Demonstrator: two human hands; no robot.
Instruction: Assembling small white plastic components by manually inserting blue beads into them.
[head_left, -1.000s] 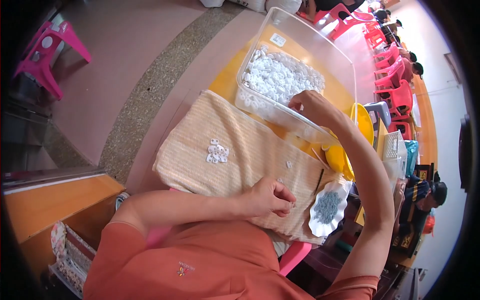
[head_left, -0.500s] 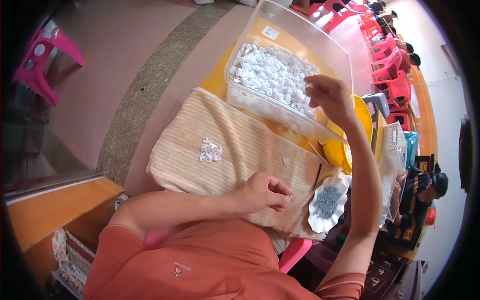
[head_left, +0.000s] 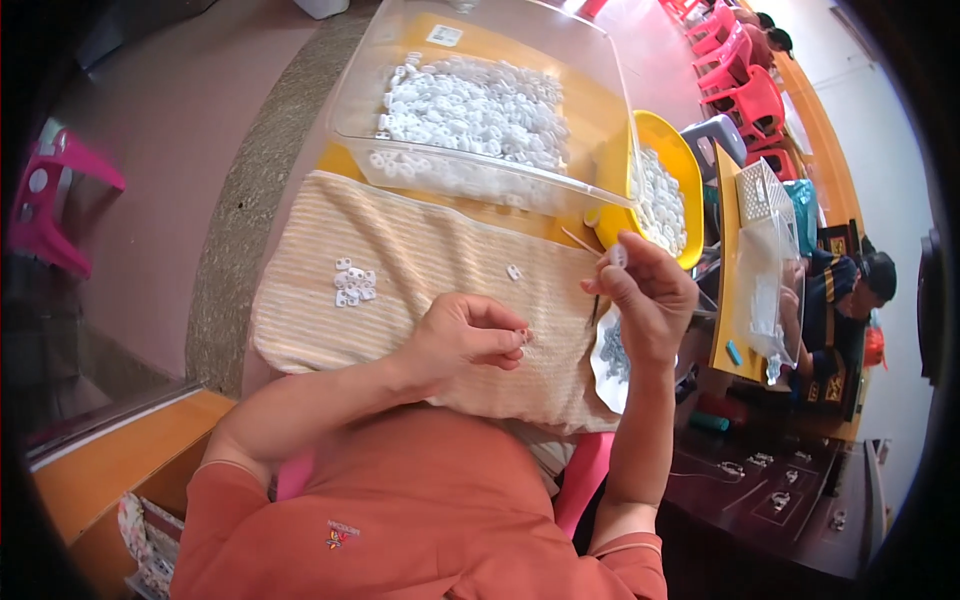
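My left hand (head_left: 468, 338) rests on a tan striped cloth (head_left: 430, 270) and pinches a small white plastic piece (head_left: 524, 338) at its fingertips. Raised above the cloth's right edge, my right hand (head_left: 648, 295) pinches another small white piece (head_left: 619, 256) between thumb and forefinger. A little cluster of white pieces (head_left: 353, 283) lies on the cloth to the left, and a single piece (head_left: 513, 271) lies near the middle. Beyond the cloth stands a clear plastic bin (head_left: 560, 90) holding many white pieces.
A yellow bowl (head_left: 688, 165) of white pieces sits right of the bin. A white dish (head_left: 603, 360) of small grey parts lies under my right hand. Pink chairs (head_left: 745, 85) stand at the back right, and another person (head_left: 845, 300) sits at the far right.
My right hand has come back from the clear bin toward me, carrying a white piece. My left hand stays on the cloth, and the view has shifted closer.
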